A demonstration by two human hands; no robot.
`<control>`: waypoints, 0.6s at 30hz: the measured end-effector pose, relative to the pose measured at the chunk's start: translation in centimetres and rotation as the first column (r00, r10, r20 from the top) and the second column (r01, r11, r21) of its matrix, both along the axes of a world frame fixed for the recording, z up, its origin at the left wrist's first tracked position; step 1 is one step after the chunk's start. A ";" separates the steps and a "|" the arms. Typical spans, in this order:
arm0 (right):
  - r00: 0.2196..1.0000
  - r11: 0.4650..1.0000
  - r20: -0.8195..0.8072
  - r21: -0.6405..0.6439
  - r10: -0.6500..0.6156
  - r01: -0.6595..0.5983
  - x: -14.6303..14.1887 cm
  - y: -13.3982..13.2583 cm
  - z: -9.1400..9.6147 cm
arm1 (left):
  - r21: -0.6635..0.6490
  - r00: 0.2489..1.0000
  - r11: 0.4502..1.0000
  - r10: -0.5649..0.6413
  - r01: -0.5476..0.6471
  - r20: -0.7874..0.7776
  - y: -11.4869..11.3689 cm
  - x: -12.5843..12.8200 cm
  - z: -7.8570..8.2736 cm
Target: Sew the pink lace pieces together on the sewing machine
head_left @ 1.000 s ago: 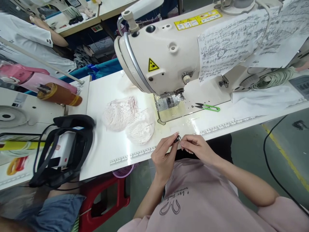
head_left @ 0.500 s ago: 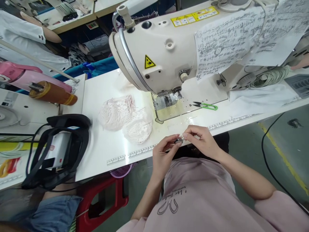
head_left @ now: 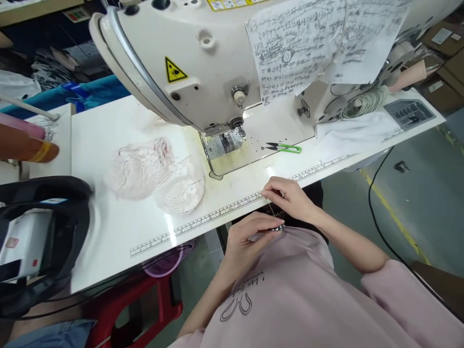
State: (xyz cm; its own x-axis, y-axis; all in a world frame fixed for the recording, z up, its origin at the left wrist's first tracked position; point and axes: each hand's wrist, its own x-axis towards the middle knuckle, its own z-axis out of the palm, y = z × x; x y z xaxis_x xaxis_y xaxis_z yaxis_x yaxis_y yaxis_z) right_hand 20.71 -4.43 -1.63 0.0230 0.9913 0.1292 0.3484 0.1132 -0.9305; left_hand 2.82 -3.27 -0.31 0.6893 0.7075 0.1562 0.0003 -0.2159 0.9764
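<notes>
Low in front of my shirt, my left hand (head_left: 250, 234) pinches a small shiny metal bobbin case (head_left: 277, 227) between thumb and fingertips, which partly cover it. A thin thread (head_left: 271, 210) runs taut from the case up to my right hand (head_left: 290, 195). The right thumb and forefinger are pressed together on that thread, just over the table's front edge. Farther back stands a sewing machine (head_left: 195, 63), with green-handled thread snips (head_left: 284, 147) lying on its bed. Pale pink lace pieces (head_left: 159, 179) rest left of the needle area.
A printed ruler strip (head_left: 217, 212) follows the front edge of the white table (head_left: 97, 232). At left sits a black headset-like device (head_left: 78, 227). White cloth (head_left: 357, 135) and a coil of cord (head_left: 364, 104) lie at right. Below are a purple basket (head_left: 165, 265) and red stool (head_left: 168, 309).
My hands have moved apart: the left is lower with the bobbin case, the right draws thread out above it. The view has shifted right and closer to the machine.
</notes>
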 end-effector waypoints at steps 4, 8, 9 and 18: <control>0.999 0.999 -0.032 -0.043 -0.020 0.018 -0.3 -1.2 0.2 | -0.045 0.995 0.997 0.072 -0.069 0.062 -0.3 -0.2 -0.1; 0.974 0.986 -0.227 -0.162 0.003 -0.041 -0.7 -2.4 -0.6 | -0.422 0.974 0.906 0.108 -0.015 0.197 0.0 -0.5 0.1; 0.951 0.977 -0.309 -0.203 0.003 -0.069 -0.7 -2.7 -1.0 | -0.497 0.964 0.867 0.161 -0.035 0.212 0.2 -0.6 0.2; 0.947 0.873 0.278 -0.487 0.158 -0.002 3.1 -6.0 -3.7 | -0.686 0.848 0.643 0.526 -0.341 0.071 4.1 -2.7 1.3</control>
